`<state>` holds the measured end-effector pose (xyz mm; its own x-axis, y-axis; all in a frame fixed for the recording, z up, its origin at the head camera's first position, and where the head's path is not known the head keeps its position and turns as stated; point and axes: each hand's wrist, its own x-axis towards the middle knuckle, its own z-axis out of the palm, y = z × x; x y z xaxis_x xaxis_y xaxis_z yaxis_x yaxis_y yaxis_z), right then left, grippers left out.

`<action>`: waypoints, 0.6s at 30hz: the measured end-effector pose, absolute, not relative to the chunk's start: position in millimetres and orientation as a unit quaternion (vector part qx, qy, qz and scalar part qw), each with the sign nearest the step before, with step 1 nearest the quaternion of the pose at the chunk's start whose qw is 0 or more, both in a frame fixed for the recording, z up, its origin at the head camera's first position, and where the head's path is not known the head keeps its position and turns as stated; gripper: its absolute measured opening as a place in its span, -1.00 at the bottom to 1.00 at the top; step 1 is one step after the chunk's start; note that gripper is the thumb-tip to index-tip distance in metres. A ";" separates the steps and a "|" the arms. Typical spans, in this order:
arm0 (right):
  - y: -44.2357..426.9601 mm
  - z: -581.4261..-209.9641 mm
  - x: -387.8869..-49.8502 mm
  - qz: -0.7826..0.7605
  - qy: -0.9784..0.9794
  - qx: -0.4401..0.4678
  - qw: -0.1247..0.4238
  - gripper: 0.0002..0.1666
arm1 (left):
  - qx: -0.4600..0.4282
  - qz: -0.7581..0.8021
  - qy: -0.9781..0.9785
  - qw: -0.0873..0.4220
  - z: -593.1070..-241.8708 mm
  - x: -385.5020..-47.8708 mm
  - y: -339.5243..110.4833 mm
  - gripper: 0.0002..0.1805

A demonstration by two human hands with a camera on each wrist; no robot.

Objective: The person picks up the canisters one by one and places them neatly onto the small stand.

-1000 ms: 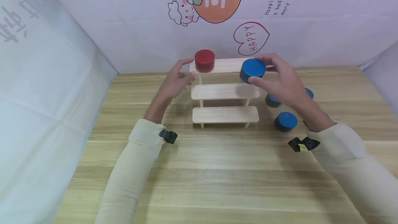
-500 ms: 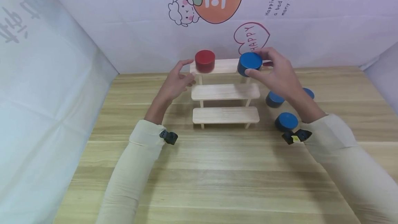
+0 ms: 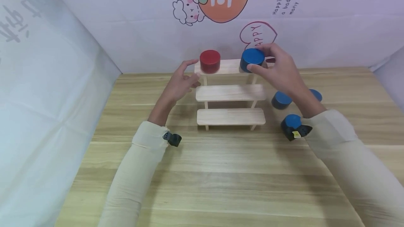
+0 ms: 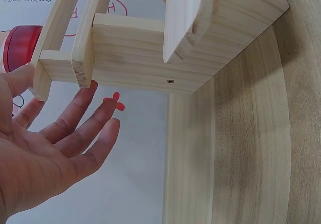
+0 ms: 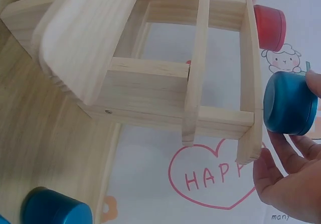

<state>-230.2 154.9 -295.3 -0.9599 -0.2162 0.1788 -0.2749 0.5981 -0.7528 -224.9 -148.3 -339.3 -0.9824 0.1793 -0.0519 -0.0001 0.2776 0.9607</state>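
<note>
- Right hand [image 3: 282,69]: thumb and fingers clamped on a blue cylinder [image 3: 251,57].
- Blue cylinder: at the right end of the rack's top step, flat face up in the head view. Whether it bears on the wood or sits just clear cannot be told.
- Left hand [image 3: 179,84]: fingers apart, loosely bent, gripping no cylinder. It stands at the rack's left end, index finger and thumb nearest the top step. Firm contact with the wood cannot be confirmed.
- Red cylinder [image 3: 210,61]: upright on the top step, left end, just beside the left hand and apart from the blue cylinder.
- Rack [image 3: 231,93]: pale wood, three steps rising toward the backdrop [image 3: 142,38]; standing on the table [image 3: 221,171].
- Three further blue cylinders: on the table, right of the rack. The nearest cylinder [image 3: 291,120] is partly covered by the right camera [image 3: 298,131]; the farthest cylinder [image 3: 316,95] is partly behind the right forearm.
- Backdrop: white, printed; a red heart [image 3: 258,32] shows behind the blue cylinder.
</note>
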 end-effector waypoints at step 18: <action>148.8 -299.2 -244.1 0.416 -0.900 0.128 0.030 -0.19 | 0.062 0.595 0.798 0.068 -341.2 -224.3 -147.8 -0.44</action>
<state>-244.1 148.8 -299.2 -0.9652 -0.2065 0.1602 -0.2558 0.6207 -0.7412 -224.3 -147.8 -341.2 -0.9831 0.1800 -0.0336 0.0193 0.2843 0.9585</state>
